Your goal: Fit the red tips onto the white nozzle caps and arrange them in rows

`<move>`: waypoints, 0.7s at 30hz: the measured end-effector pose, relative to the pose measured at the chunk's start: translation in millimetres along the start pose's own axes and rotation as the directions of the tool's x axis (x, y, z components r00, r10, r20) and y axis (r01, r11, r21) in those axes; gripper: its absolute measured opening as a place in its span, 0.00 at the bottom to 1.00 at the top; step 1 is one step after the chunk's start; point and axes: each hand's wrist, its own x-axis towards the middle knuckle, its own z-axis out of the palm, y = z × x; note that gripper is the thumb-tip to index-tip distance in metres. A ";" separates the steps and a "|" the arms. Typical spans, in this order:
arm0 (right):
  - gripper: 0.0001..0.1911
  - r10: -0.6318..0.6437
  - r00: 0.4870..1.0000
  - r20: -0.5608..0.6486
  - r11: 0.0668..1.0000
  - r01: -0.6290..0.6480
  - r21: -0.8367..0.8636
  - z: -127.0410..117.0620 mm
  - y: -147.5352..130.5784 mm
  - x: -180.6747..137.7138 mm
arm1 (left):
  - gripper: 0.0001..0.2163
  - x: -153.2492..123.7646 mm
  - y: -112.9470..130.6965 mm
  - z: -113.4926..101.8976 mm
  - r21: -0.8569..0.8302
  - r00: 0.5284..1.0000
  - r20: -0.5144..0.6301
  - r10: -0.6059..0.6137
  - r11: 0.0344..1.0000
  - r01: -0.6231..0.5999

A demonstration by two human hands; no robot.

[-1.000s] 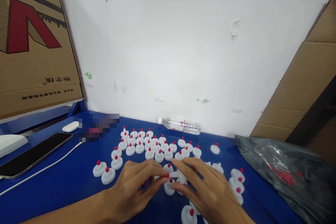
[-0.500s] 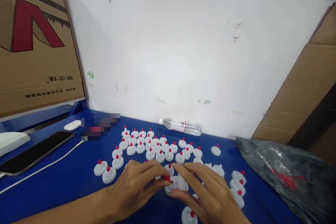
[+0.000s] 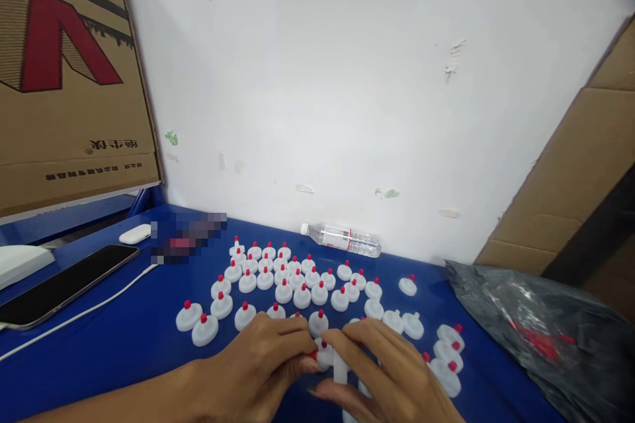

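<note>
At the front middle of the head view my left hand (image 3: pixel 268 360) is closed, thumb and fingers pinching a small red tip cap (image 3: pixel 313 355). Facing it, my right hand (image 3: pixel 384 370) grips a white round lid (image 3: pixel 340 368) on edge between thumb and fingers. The lid's spout side is toward the red cap; whether the two touch is hard to see. Around and behind both hands stand several white spout lids with red tips (image 3: pixel 319 293). A couple of lids at the right, such as one lid (image 3: pixel 413 325), show bare white spouts. My right hand hides some lids below it.
A clear plastic bottle (image 3: pixel 342 238) lies along the wall. At right is a grey plastic bag (image 3: pixel 555 337) with red pieces (image 3: pixel 542 346). A phone (image 3: pixel 64 284), white cable (image 3: pixel 89 310) and white case (image 3: pixel 135 233) lie at left. Cardboard (image 3: pixel 74 119) stands at both sides.
Both hands have come slightly lower and nearer to me, with the lid turned more edge-on. The red cap is still pinched in my left fingers. The view has shifted a little.
</note>
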 end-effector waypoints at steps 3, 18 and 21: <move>0.19 0.031 0.999 -0.010 0.999 -0.031 0.021 1.9 -1.9 -0.9 | 0.20 3.1 2.8 -1.0 -0.074 0.998 -0.064 0.022 0.997 -0.026; 0.21 0.032 0.998 -0.058 0.999 -0.032 -0.001 5.2 -8.5 0.5 | 0.17 -5.3 6.4 5.7 -0.145 0.986 -0.137 -0.091 0.987 0.071; 0.20 0.013 1.000 0.012 1.000 -0.013 0.013 4.5 -4.1 0.9 | 0.16 -0.4 3.6 -2.4 -0.071 0.999 -0.027 -0.031 0.997 0.029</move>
